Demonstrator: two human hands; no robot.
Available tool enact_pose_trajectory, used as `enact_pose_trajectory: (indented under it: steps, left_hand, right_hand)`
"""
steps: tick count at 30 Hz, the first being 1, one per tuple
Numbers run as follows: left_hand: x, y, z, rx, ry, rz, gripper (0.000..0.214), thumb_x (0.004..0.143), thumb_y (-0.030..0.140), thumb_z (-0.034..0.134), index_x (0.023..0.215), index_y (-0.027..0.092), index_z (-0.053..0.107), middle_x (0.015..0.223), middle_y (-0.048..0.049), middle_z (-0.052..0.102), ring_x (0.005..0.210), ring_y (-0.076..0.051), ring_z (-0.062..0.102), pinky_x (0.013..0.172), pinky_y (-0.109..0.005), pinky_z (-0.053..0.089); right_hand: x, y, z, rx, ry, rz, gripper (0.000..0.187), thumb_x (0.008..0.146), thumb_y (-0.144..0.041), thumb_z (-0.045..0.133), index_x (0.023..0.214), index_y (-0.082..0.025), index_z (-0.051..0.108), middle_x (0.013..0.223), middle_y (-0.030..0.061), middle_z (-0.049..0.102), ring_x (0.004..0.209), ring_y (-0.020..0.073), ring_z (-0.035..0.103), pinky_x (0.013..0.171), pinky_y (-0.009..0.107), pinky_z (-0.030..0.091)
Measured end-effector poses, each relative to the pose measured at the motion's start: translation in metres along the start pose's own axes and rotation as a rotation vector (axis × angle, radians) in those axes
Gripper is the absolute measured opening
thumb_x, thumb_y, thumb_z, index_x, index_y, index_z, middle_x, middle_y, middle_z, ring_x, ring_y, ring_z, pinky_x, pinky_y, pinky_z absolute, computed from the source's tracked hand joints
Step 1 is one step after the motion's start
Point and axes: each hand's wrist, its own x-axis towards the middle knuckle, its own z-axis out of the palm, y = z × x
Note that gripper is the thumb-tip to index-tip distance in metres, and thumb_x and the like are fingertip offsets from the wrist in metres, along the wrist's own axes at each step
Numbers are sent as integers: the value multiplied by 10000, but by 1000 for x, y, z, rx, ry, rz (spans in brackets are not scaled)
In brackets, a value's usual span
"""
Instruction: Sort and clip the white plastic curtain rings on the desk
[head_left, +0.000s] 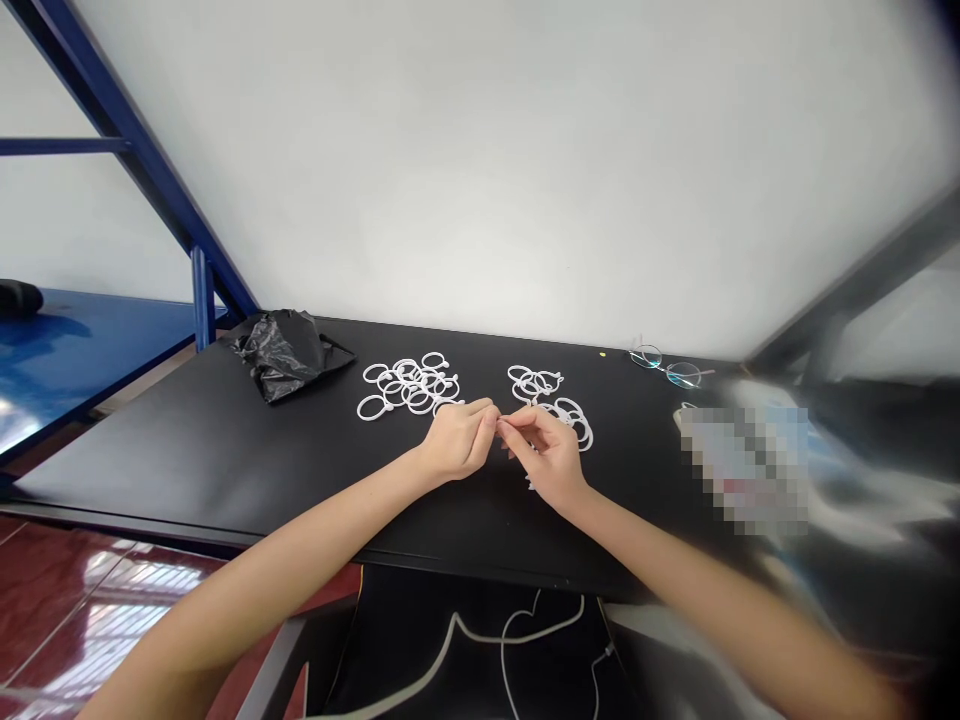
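My left hand [459,440] and my right hand [553,455] meet over the middle of the black table. Both are closed, with thumbs and fingers pinched together at the fingertips. Whatever sits between them is too small and covered to make out. A small white piece [532,484] peeks out beneath my right hand. To the left lies a loose pile of white plastic rings [409,378], each with a small tab. A second group of white rings [534,381] lies just beyond my right hand, which partly hides it.
On the black table [300,460], a crumpled black plastic bag [285,352] lies at back left. Eyeglasses [664,368] rest near the wall at right, beyond a blurred plastic package [750,465]. White cables [517,635] hang below the front edge. A blue metal frame [150,165] stands left.
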Motion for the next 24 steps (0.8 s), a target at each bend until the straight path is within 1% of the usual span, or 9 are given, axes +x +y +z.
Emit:
enact_pose_trajectory:
  steps: [6,8,11,12,15,17,19,22,24]
  left_hand:
    - [-2,-4,-2,68,-17,30,501,1007,267,173,641,179,503,583,-29,514,467,-120,425,486,-269,318]
    - [0,-5,-4,83,-15,19,487,1005,262,191,669,175,532,613,-33,540,496,-124,458,503,-268,336]
    - [4,-12,-10,155,18,-65,442,1011,264,233,778,168,597,715,-50,599,630,-149,542,577,-275,389]
    - [5,-16,-13,198,33,-110,419,1014,279,260,816,169,612,757,-57,616,700,-166,562,612,-282,405]
    - [8,-33,-21,312,48,-215,323,1003,349,377,926,170,635,868,-73,654,868,-219,564,740,-320,441]
    - [8,-45,-24,336,31,-247,276,982,367,447,1020,159,624,929,-80,671,907,-237,556,817,-350,442]
    - [6,-55,-24,357,5,-290,267,965,372,488,1066,158,610,982,-84,679,934,-250,552,847,-371,438]
    - [3,-62,-23,401,-69,-360,244,953,380,506,1021,174,619,1009,-89,681,956,-267,554,860,-398,428]
    - [2,-64,-21,421,-113,-387,232,943,382,519,958,177,626,977,-93,680,940,-273,562,866,-415,422]
  right_hand:
    - [1,0,1,38,-63,4,178,864,-383,662,817,-212,663,745,16,677,637,159,676,648,319,603]
    - [6,1,-3,36,-98,27,172,851,-381,675,887,-213,676,786,25,705,689,172,697,680,331,609]
    - [13,4,-15,-45,-125,28,271,804,-376,720,1018,-220,663,833,35,733,716,183,701,691,347,606]
    - [16,4,-20,-83,-109,20,290,791,-371,730,1028,-219,661,831,36,735,707,182,696,690,349,602]
    - [23,6,-35,-166,-1,18,227,793,-360,724,953,-205,680,816,45,731,707,185,693,702,353,592]
    - [27,7,-42,-193,55,28,200,796,-359,719,913,-200,690,810,48,724,720,191,695,706,353,589]
    - [31,9,-48,-229,87,16,186,797,-357,713,888,-197,695,816,52,721,717,192,689,712,359,585]
    - [36,12,-56,-310,111,-10,182,796,-360,697,861,-191,700,816,60,722,712,195,678,724,375,576]
    - [39,11,-62,-354,52,7,203,789,-376,696,854,-184,708,794,61,718,705,195,669,698,363,564]
